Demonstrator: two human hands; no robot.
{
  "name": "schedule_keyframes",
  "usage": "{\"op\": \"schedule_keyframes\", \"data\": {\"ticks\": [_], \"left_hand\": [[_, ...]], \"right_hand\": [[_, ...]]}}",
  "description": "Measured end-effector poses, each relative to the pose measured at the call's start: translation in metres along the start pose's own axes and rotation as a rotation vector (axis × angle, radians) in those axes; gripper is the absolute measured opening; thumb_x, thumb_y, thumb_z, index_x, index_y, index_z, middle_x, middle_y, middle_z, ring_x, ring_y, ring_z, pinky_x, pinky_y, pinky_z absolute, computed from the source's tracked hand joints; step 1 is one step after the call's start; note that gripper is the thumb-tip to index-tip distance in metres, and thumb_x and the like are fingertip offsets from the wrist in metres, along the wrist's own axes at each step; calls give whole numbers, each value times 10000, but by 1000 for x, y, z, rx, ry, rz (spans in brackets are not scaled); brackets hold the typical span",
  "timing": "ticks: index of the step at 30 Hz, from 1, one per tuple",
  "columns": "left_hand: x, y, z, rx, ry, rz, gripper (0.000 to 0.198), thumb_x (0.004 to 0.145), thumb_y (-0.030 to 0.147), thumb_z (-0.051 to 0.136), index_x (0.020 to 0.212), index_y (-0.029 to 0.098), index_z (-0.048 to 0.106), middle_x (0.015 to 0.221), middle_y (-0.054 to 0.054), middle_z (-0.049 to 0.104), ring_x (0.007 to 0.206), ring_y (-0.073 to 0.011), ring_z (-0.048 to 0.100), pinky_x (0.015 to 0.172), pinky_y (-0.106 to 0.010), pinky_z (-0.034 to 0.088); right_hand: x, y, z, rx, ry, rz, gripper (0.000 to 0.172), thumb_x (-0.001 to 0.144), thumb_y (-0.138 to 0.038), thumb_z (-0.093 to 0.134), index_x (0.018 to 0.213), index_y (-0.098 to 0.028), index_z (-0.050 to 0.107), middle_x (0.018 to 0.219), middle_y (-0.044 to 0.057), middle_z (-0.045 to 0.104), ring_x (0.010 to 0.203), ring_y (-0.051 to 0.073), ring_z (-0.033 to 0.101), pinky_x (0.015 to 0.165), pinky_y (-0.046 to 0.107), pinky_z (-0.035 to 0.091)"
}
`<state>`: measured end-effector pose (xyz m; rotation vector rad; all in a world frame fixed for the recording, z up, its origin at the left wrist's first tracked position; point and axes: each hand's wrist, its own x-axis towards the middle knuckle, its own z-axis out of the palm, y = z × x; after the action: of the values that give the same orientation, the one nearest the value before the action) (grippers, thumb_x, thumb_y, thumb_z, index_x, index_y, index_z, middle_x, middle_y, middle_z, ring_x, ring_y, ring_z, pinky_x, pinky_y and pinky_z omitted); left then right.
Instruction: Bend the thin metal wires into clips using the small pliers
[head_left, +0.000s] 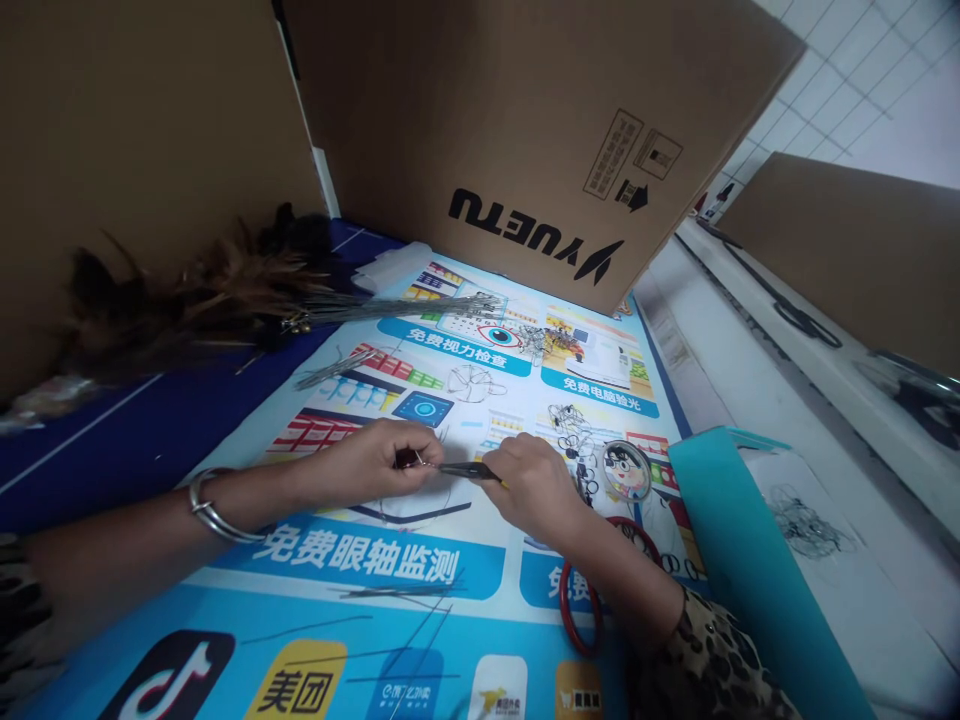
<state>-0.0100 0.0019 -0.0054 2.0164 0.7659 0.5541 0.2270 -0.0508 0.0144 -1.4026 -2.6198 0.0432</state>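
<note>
My left hand (375,462) is closed in a pinch on a small dark bead with a thin wire (411,460) at its fingertips. A silver bangle (211,508) sits on that wrist. My right hand (529,482) is closed around slim dark pliers (466,469), whose tip meets the wire held by the left hand. A red bangle (576,610) circles the right wrist. Both hands rest on a printed blue poster mat (390,570). Loose thin wires (405,592) lie on the mat just in front of the hands.
Brown feathers (202,290) and a bundle of wires (405,305) lie at the back left. A large cardboard box (540,130) stands behind. Bent wire pieces (570,425) and a small round dish (626,470) lie right of the hands, beside a teal folder (750,570).
</note>
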Motion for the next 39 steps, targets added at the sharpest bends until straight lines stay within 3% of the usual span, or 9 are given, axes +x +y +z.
{"op": "schedule_keyframes", "data": {"ticks": [26,39], "left_hand": [[-1,-7,6,189,0,82,113,796,169,535,720,191,616,674,9,600,602,-117,503,570,-227,346],[0,-12,4,9,90,12,163,864,289,565,782,177,650,714,1,634,660,-135,565,626,-239,409]], "right_hand": [[-3,-6,1,-116,-73,17,196,927,-324,582,813,-175,641,806,59,664,790,203,568,644,312,324],[-3,0,14,63,29,123,259,933,-418,588,832,-188,651,820,30,673,798,165,576,673,271,359]]}}
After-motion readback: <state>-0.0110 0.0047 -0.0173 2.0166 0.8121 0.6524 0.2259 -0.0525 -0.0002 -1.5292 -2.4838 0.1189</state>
